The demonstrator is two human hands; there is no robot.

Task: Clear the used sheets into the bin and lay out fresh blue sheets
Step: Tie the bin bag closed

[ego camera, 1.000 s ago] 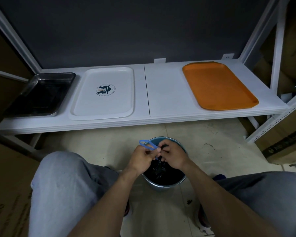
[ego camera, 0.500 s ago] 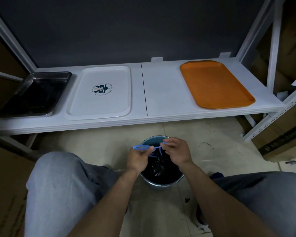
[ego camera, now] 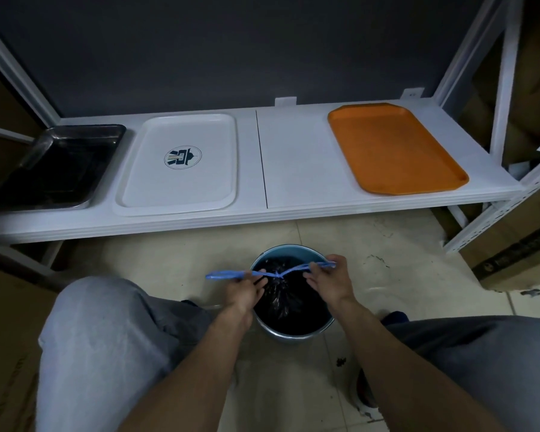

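Judging from the head view, the only one given, the step in hand is taken to be the tying-off of the black bag that lines the bin. The bin stands on the floor at 6 o'clock from the shelf, between the person's bent knees.

A blue drawstring is stretched across the bin's mouth, with what looks like a knot at its middle. It is held taut and level, probably so that the knot is drawn tight and the bag's neck is gathered shut.

The left hand is placed at 9 o'clock of the bin. Its grip is closed, fingers curled round the drawstring, and a loose end sticks out further toward 9 o'clock. The right hand is placed at 3 o'clock of the bin. Its grip is likewise closed, and the other end is pinched at the fingertips. Both forearms are brought in from 6 o'clock with the wrists turned outward, so the pull is made straight apart.

On the shelf a black metal tray lies at 9 o'clock, a white tray just beside it, and an orange tray well apart at 3 o'clock. No sheet is seen on any of them. Used sheets cannot be made out inside the bag, and no fresh blue sheets are in sight.
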